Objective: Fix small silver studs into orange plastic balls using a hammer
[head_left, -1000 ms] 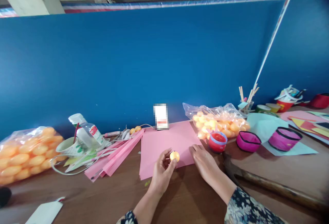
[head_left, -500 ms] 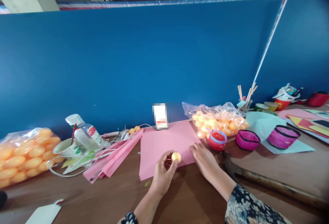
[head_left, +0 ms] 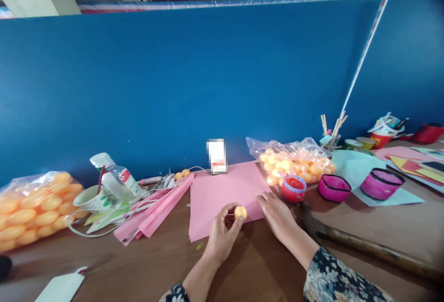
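Note:
Between the thumb and fingers of my left hand (head_left: 223, 232) is a small yellow-orange ball (head_left: 240, 212), held just above the near edge of the pink paper (head_left: 225, 191). My right hand (head_left: 277, 214) lies flat, palm down, over the paper's right edge, with its fingers stretched out. Just beyond that hand stands a small red cup (head_left: 293, 188) with a lilac rim. Behind it rests a clear plastic bag (head_left: 294, 161) full of similar orange balls.
Folded pink strips (head_left: 163, 209), a plastic bottle (head_left: 120, 179) and another bag of orange balls (head_left: 34, 209) lie to the left. On the right are a wooden-handled tool (head_left: 374, 251), two magenta fabric rings (head_left: 334, 187) and pale blue paper (head_left: 388, 195). A blue partition (head_left: 208, 70) rises behind.
Hands and ball stay almost where they were. My left hand with the ball shows only a very slight shift to the right, and the whole view has moved a little.

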A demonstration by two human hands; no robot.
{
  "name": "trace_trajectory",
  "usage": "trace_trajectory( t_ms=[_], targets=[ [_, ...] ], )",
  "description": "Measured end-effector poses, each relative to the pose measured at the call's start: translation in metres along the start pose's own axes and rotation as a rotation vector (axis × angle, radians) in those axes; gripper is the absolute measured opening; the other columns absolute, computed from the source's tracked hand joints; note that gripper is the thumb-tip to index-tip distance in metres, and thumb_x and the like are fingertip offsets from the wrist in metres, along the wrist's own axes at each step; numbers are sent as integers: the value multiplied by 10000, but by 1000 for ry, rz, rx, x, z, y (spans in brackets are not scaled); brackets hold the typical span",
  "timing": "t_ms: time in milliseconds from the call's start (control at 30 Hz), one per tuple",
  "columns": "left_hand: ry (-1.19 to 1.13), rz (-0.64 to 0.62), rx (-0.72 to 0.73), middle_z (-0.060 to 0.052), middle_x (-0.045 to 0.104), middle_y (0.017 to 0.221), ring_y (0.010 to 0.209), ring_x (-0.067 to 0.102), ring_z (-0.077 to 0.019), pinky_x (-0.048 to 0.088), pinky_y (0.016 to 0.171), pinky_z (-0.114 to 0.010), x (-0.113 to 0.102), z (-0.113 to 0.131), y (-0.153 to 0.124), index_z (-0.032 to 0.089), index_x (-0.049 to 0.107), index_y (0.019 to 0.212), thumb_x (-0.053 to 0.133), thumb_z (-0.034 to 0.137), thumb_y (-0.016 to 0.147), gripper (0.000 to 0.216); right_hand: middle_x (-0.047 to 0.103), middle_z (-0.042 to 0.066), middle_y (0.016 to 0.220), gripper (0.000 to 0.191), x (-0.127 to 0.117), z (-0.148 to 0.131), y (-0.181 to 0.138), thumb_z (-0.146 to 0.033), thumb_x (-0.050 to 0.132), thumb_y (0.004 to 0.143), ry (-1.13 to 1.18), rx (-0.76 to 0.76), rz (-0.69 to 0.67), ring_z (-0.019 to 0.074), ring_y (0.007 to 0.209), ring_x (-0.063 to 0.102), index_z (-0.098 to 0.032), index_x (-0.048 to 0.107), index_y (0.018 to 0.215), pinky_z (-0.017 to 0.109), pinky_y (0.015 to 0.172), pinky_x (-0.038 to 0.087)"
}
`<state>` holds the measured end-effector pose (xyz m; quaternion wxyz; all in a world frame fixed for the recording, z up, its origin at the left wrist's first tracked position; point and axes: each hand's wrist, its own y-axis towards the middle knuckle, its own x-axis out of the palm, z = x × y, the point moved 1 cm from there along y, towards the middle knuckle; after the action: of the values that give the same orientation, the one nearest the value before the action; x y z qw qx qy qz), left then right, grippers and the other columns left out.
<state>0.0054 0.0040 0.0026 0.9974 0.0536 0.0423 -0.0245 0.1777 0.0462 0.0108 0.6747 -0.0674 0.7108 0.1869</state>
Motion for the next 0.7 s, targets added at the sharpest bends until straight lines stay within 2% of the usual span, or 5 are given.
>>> trace_trajectory(
  t_ms=[700],
  targets=[
    [-5, 8, -20, -61, 614, 913, 784, 579, -157, 476, 700, -255, 2, 3, 0, 149, 564, 1040, 596, 351, 724, 376, 557, 73, 921, 206, -3, -1, 0, -35, 418, 789, -29, 16, -17, 189, 880, 493, -179, 547, 858, 232, 633, 370]
  ],
)
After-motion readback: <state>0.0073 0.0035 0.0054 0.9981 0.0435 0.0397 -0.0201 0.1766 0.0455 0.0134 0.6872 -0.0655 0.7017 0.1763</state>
